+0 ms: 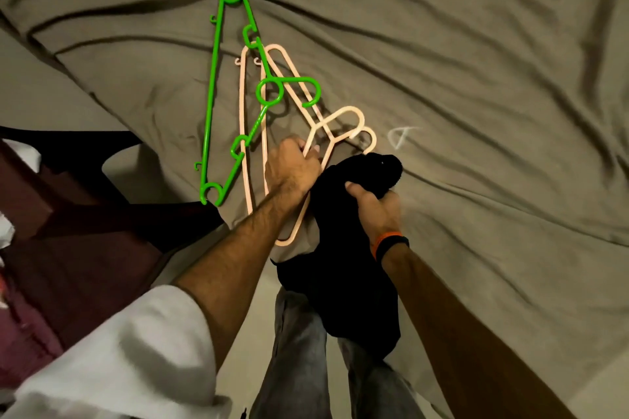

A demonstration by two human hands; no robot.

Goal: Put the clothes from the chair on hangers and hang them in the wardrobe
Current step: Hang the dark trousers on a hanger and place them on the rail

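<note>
Two hands busy: left hand (pixel 292 168) grips pink hanger (pixel 335 133), right hand (pixel 376 206) clutches black garment (pixel 350 269).

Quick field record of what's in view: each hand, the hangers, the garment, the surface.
left hand: grips a pink hanger near its neck
right hand: holds the black garment, bunched
pink hangers: two, overlapping on the bed sheet
green hanger: lies on the sheet, partly over the pink ones
sheet: grey, wrinkled
garment on hanger: not yet
</note>
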